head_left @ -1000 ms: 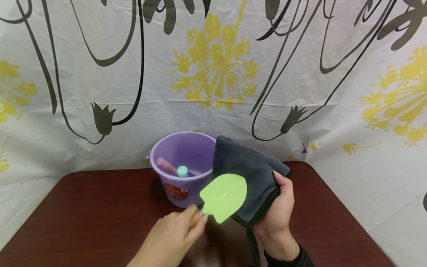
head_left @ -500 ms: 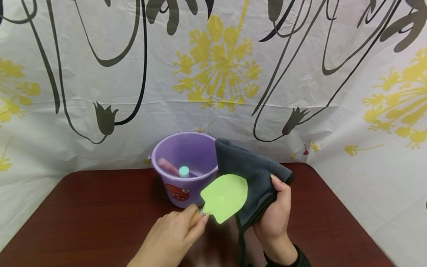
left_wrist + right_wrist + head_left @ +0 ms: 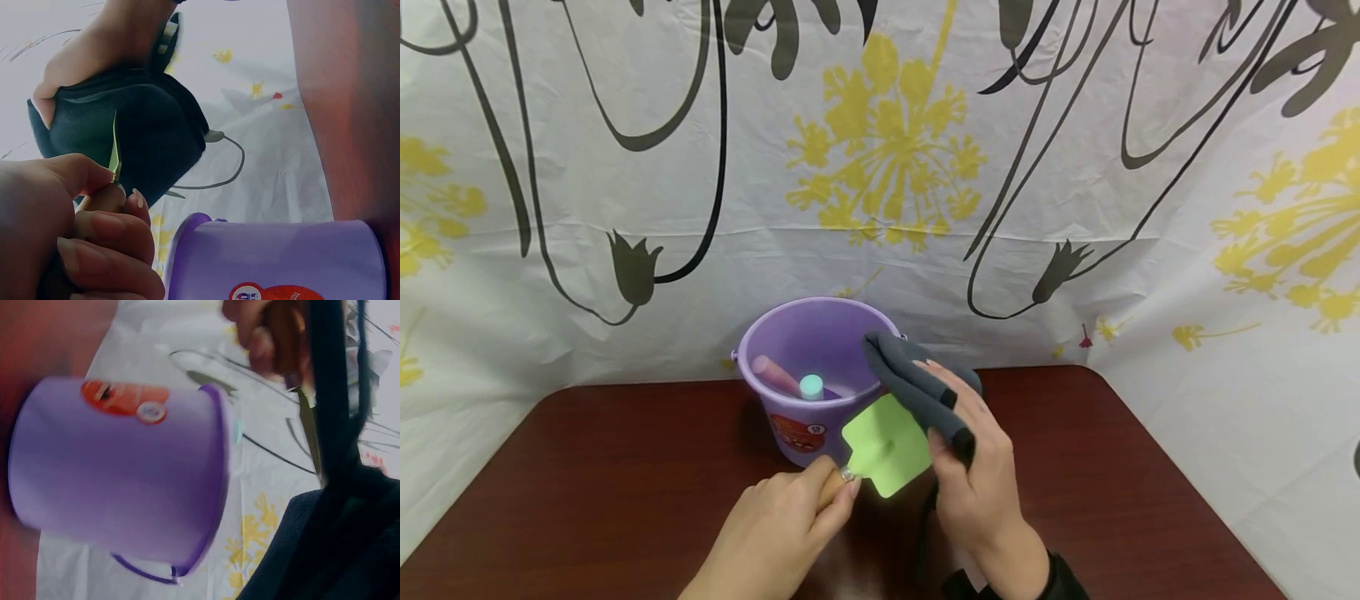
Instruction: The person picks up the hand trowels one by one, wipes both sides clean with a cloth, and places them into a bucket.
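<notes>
My left hand [image 3: 778,521] grips the wooden handle of a hand trowel with a lime-green blade [image 3: 886,448]. The blade points up and right in front of the bucket. In my right hand [image 3: 981,492] I hold a dark grey cloth [image 3: 910,379] with black edging, folded over, its thumb low on the near edge. The cloth covers the blade's right end in the head view. Edge-on in the left wrist view, the trowel blade [image 3: 115,150] overlaps the spread cloth [image 3: 150,131]. A dark strap hangs below the cloth, partly hidden by my right hand.
Behind the trowel a purple bucket [image 3: 820,337] stands upright on the dark red-brown table [image 3: 625,475]. Inside it are a pink rod-like thing [image 3: 775,374] and a piece with a mint-green top [image 3: 811,386]. A white patterned sheet [image 3: 880,275] hangs behind the table.
My right hand has moved left and turned over, bringing the cloth, now folded narrower, across the blade's right part. The left hand and trowel have shifted only slightly. The bucket stays put.
</notes>
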Available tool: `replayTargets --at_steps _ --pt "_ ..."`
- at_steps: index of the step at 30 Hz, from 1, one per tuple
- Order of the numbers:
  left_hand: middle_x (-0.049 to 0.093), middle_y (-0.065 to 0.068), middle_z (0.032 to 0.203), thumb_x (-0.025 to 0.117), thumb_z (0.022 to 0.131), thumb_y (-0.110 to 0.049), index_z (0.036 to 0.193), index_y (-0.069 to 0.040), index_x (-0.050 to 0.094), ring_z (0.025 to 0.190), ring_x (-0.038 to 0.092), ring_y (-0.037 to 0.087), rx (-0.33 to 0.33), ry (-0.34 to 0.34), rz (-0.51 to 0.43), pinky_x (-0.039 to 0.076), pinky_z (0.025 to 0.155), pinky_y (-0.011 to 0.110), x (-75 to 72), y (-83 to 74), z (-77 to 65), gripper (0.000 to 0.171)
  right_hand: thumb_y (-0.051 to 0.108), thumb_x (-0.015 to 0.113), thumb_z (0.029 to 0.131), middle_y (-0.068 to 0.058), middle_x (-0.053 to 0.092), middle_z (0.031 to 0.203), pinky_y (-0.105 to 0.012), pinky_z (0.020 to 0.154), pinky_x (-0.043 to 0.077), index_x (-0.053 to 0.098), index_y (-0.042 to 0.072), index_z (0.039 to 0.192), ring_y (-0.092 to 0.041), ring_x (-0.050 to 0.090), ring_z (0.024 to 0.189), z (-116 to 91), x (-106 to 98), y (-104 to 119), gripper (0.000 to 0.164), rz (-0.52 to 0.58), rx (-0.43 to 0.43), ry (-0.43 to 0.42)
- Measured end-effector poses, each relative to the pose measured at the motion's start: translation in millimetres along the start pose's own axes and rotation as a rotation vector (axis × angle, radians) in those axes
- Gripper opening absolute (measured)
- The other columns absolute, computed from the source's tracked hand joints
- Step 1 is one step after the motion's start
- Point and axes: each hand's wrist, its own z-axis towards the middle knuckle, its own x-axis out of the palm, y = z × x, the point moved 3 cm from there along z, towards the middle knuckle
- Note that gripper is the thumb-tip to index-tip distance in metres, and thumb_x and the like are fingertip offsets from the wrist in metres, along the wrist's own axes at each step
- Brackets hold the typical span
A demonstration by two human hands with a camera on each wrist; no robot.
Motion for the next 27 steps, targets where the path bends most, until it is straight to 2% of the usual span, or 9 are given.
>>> replayTargets --at_steps 3,8,13,17,22,27 --pt "0.026 -0.015 0.056 0.061 0.1 -0.042 0.074 -0.027 0.046 0.049 0.031 -0.001 -0.029 0.021 0.001 0.031 0.05 0.022 -0.9 1.3 0.8 0.033 0.002 0.047 0.084 -0.013 0.065 0.136 -0.027 0.117 0.037 0.066 0.005 0.129 -0.033 0.057 0.133 -1.5 2.6 -0.8 0.05 -0.152 -0.079 0.008" --pt "0.029 -0.015 0.055 0.062 0.099 -0.041 0.075 -0.027 0.049 0.049 0.034 0.0 -0.063 0.05 -0.003 0.032 0.051 0.022 -3.2 1.0 2.0 0.031 0.014 0.046 0.084 -0.014 0.065 0.136 -0.033 0.121 0.034 0.065 0.003 0.131 -0.033 0.057 0.133 -2.6 7.4 0.9 0.052 -0.286 -0.181 0.013" --pt "0.03 -0.014 0.054 0.062 0.099 -0.039 0.074 -0.028 0.049 0.048 0.035 0.0 -0.092 0.073 -0.019 0.033 0.05 0.022 -3.0 2.1 2.8 0.03 0.028 0.042 0.092 -0.013 0.068 0.132 -0.041 0.12 0.035 0.066 0.003 0.128 -0.033 0.06 0.129 -3.9 16.4 6.2 0.05 -0.408 -0.296 0.024" --pt "0.03 -0.013 0.055 0.061 0.099 -0.033 0.074 -0.027 0.049 0.048 0.034 0.001 -0.124 0.102 -0.034 0.033 0.05 0.022 -1.9 4.2 3.9 0.028 0.041 0.032 0.102 -0.011 0.069 0.13 -0.045 0.116 0.038 0.067 0.004 0.127 -0.032 0.062 0.127 -6.0 23.0 10.5 0.057 -0.421 -0.348 0.037" --pt "0.034 -0.014 0.055 0.063 0.096 -0.027 0.076 -0.027 0.05 0.049 0.036 0.001 -0.149 0.102 -0.006 0.034 0.051 0.024 -0.9 6.1 3.7 0.024 0.044 0.028 0.103 -0.011 0.072 0.124 -0.048 0.112 0.041 0.07 0.003 0.122 -0.032 0.065 0.123 -8.7 29.0 17.2 0.061 -0.407 -0.424 0.052" --pt "0.05 -0.015 0.06 0.068 0.093 -0.031 0.084 -0.028 0.057 0.06 0.057 0.004 -0.167 0.12 0.021 0.044 0.056 0.03 -0.1 10.2 3.7 0.015 0.049 0.019 0.106 -0.012 0.073 0.121 -0.049 0.106 0.045 0.072 0.003 0.119 -0.031 0.067 0.119 -13.2 34.0 22.8 0.071 -0.401 -0.511 0.082"
